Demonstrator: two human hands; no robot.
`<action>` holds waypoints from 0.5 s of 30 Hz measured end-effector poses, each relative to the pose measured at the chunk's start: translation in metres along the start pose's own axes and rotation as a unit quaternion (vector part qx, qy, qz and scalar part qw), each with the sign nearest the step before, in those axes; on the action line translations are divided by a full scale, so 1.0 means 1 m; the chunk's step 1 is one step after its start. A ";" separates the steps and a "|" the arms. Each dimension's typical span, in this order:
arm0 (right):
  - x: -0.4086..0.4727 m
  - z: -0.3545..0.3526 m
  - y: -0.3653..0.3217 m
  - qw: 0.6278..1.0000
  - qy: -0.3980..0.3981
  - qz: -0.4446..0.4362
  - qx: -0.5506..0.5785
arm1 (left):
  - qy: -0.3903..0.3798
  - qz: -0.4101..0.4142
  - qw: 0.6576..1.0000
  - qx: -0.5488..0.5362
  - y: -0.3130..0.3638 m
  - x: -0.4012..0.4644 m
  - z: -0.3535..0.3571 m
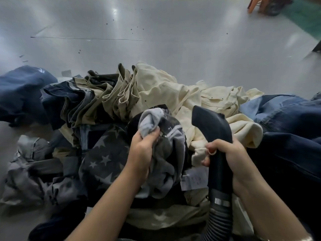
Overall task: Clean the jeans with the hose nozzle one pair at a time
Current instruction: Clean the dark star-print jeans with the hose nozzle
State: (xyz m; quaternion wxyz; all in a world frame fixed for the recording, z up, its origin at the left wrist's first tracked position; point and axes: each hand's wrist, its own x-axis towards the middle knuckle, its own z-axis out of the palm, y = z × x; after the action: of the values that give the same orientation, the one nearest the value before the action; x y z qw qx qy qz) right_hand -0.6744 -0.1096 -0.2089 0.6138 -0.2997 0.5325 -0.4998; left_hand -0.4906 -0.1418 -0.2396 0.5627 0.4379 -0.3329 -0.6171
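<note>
1. Grey, washed-out denim of the star-printed jeans (104,160) is bunched in front of the person, on top of a heap of garments spread over the grey counter (156,32).
2. A fold of grey fabric of this pair is gripped by the left hand (144,146), fingers curled round the cloth; the gathered part is held up just left of the nozzle.
3. The black hose nozzle (210,122) is clasped by the right hand (227,155), fingers wrapped round its neck, thumb on the near side. Its long axis runs from the ribbed hose (220,221) at the lower edge up and away from the person, and its flat mouth is turned to the left, towards the held fold.
4. The nozzle mouth is seen close beside the raised grey fabric, apart from it; whether any contact is made cannot be told.
5. The coming move is judged to turn on this short sideways gap: the held pair lies left of the nozzle, nearer the left hand.
6. Cream trousers (173,91) lie directly behind the nozzle and blue jeans (286,119) to the right, so stray cloth might be drawn in.
</note>
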 end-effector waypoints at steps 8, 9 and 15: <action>-0.009 -0.022 0.003 0.998 0.047 -0.046 0.005 | -0.054 -0.140 0.984 0.095 0.018 0.123 -0.013; -0.009 -0.022 0.005 0.998 0.049 -0.044 -0.006 | -0.030 -0.149 0.960 0.234 0.009 0.137 -0.026; -0.008 -0.016 0.013 0.999 0.036 -0.004 -0.019 | 0.021 -0.161 0.853 0.496 -0.066 0.104 -0.096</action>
State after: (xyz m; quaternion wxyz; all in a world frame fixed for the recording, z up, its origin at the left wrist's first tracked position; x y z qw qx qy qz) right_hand -0.6848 -0.0950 -0.2218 0.5861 -0.2954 0.5626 -0.5026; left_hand -0.4274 -0.2264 -0.3543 0.1702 0.7190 -0.5082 -0.4424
